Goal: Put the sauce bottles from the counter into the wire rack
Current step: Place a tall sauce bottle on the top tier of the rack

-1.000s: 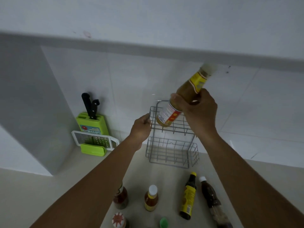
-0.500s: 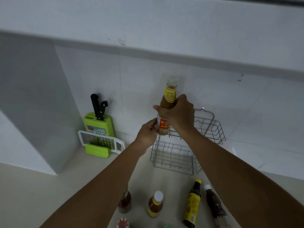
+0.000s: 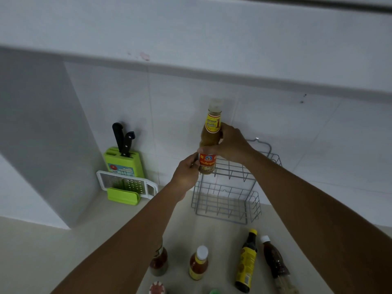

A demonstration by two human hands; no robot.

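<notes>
My right hand (image 3: 230,146) grips the tall, upright, yellow-labelled brown sauce bottle (image 3: 209,143) at the upper left corner of the grey wire rack (image 3: 231,187). My left hand (image 3: 186,171) pinches the rack's left edge beside the bottle's base.

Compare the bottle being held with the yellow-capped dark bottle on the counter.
The held bottle is upright at the wire rack, gripped by the right hand; the dark bottle stands free on the counter. The held bottle has tan contents and a pale cap; the dark bottle looks near black with a yellow cap. Both carry yellow labels.
</notes>
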